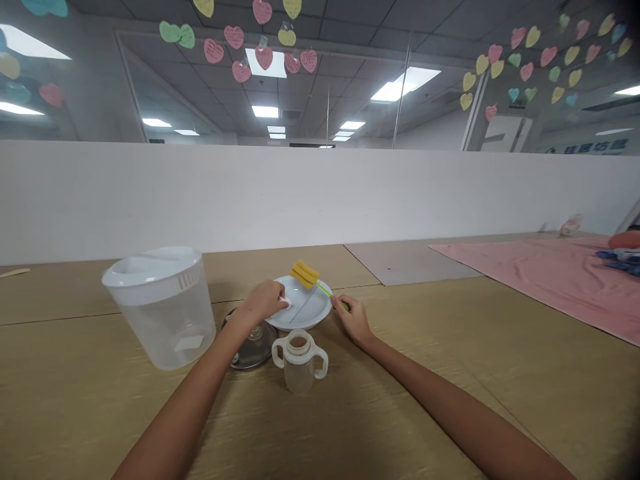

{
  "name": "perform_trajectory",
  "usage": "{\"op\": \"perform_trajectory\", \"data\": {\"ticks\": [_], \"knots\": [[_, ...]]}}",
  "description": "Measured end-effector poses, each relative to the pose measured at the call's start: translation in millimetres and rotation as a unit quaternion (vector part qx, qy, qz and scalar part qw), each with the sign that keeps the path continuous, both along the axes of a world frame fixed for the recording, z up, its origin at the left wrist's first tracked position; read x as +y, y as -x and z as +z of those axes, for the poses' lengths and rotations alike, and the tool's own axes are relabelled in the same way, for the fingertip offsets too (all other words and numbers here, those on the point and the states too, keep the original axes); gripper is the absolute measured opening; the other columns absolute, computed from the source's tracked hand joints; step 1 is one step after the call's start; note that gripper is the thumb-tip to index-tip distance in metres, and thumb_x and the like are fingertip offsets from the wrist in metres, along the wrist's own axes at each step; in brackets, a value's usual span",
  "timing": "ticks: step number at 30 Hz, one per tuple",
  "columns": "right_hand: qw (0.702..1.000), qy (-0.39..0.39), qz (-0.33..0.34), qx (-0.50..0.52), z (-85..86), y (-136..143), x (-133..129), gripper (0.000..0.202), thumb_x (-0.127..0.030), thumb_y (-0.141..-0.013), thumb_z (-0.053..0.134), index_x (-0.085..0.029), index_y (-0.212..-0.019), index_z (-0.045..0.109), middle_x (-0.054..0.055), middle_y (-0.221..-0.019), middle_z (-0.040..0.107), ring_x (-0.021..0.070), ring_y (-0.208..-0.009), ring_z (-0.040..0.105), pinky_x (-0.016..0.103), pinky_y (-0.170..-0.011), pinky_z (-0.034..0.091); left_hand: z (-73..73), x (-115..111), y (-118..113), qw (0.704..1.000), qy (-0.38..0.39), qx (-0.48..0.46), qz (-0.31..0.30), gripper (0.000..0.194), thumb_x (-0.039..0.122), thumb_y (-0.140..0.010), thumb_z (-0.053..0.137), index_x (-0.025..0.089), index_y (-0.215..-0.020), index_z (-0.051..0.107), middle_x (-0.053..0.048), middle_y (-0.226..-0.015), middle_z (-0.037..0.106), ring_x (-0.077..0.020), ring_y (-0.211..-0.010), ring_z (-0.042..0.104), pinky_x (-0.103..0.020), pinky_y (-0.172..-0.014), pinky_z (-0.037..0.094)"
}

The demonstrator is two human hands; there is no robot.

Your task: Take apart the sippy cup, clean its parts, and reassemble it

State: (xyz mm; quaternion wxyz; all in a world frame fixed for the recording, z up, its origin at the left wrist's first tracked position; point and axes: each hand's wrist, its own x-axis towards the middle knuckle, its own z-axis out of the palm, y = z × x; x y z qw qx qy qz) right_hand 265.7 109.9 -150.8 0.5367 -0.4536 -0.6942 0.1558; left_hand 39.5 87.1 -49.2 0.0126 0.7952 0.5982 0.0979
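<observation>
Two-handled cup (pixel 299 375), upright, nearest, short of both hands. Glass lid (pixel 255 352), just left of cup. Right hand (pixel 354 321), right of plate: fingers closed round green handle of yellow sponge brush (pixel 304 275). Left hand (pixel 263 300), curled, pinching small white piece (pixel 285 303), identity unclear. White plate (pixel 309 319), between hands; sponge head at far side.
</observation>
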Motion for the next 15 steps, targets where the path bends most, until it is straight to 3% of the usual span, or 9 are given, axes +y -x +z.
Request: {"op": "perform_trajectory", "data": {"ticks": [6, 11, 15], "knots": [[0.999, -0.019, 0.016, -0.027, 0.7, 2, -7, 0.039, -0.045, -0.083, 0.044, -0.016, -0.059, 0.052, -0.002, -0.056, 0.044, 0.0112, -0.055, 0.042, 0.022, -0.055, 0.032, 32.7, -18, 6, 0.992, -0.091, -0.07, -0.047, 0.024, 0.036, -0.081, 0.049, 0.017, -0.094, 0.056, -0.007, -0.094, 0.053, -0.0199, -0.082, 0.056, -0.032, -0.075, 0.045], [0.998, -0.046, 0.015, -0.034, -0.8, 1, -11, 0.037, -0.042, -0.084, 0.043, -0.017, -0.057, 0.046, -0.004, -0.055, 0.035, 0.0096, -0.053, 0.034, 0.022, -0.053, 0.029, 34.3, -23, 4, 0.976, -0.128, -0.129, -0.12, 0.02, 0.029, -0.082, 0.048, 0.018, -0.099, 0.053, -0.008, -0.108, 0.046, -0.0204, -0.092, 0.054, -0.036, -0.083, 0.044], [0.998, -0.056, 0.015, -0.037, -2.2, 0, -10, 0.036, -0.041, -0.084, 0.042, -0.018, -0.056, 0.043, -0.005, -0.054, 0.032, 0.0092, -0.052, 0.032, 0.022, -0.052, 0.027, 35.4, -26, 2, 0.963, -0.134, -0.158, -0.174, 0.018, 0.028, -0.083, 0.047, 0.02, -0.098, 0.054, -0.007, -0.11, 0.051, -0.0202, -0.095, 0.053, -0.036, -0.085, 0.044]]}}
